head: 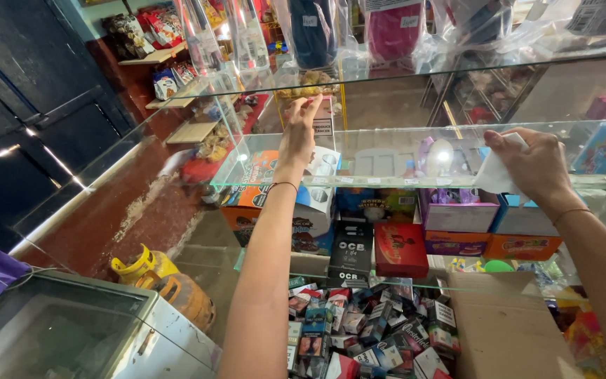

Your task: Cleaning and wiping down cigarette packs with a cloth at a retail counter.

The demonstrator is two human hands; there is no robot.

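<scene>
My left hand (pixel 299 133) reaches up between two glass shelves, fingers stretched flat against the underside of the upper glass shelf (pixel 387 70). My right hand (pixel 533 165) grips a crumpled white cloth (pixel 497 172) and presses it on the middle glass shelf (pixel 401 179). Both forearms rise from the bottom of the view, each with a thin band at the wrist.
Colourful boxes (pixel 457 217) stand under the middle shelf. Several small packets (pixel 366 330) fill a lower level beside a brown carton (pixel 506 330). Bagged goods (pixel 394 31) sit on the top shelf. A yellow gas cylinder (pixel 166 281) and a grey freezer lid (pixel 57 323) lie at lower left.
</scene>
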